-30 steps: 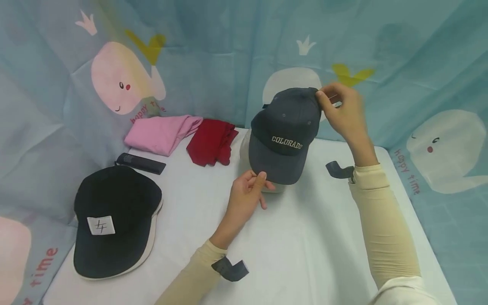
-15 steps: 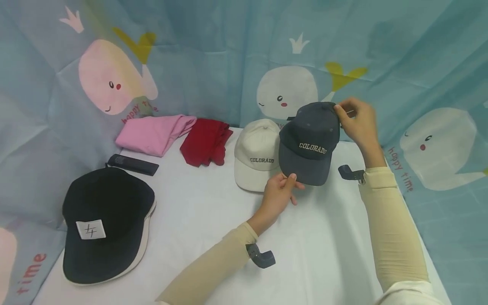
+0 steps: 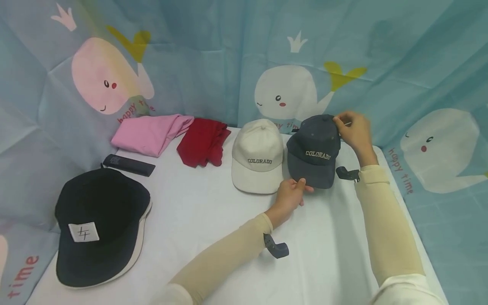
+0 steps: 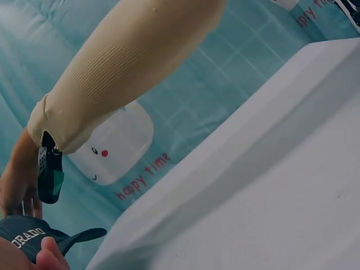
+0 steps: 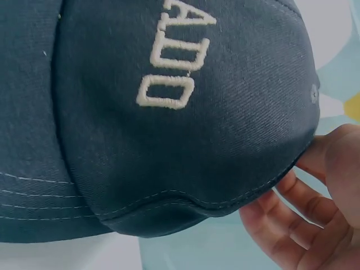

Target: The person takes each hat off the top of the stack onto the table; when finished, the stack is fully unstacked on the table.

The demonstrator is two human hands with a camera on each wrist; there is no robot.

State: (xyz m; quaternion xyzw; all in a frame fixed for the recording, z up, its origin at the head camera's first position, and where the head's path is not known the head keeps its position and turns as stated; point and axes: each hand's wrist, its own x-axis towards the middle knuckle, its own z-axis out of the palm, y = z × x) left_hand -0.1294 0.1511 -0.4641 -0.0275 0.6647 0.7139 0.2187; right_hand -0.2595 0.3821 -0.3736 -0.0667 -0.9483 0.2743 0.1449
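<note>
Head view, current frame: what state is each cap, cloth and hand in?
Dark blue-grey fabric COLORADO cap: held by both hands, crown up
Left hand: pinching its brim
Right hand: pinching its back edge
Cream fabric COLORADO cap: unheld, crown up
Black fabric cap with white patch: unheld, crown up
Pink cloth: folded
Dark red cloth: folded

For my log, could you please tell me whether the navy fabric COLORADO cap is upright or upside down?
Upright: the navy cap shows its rounded crown above its brim.

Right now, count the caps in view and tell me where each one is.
3, in the head view: the black cap at the near left, the cream cap right of centre, and the navy cap just right of the cream one.
</note>
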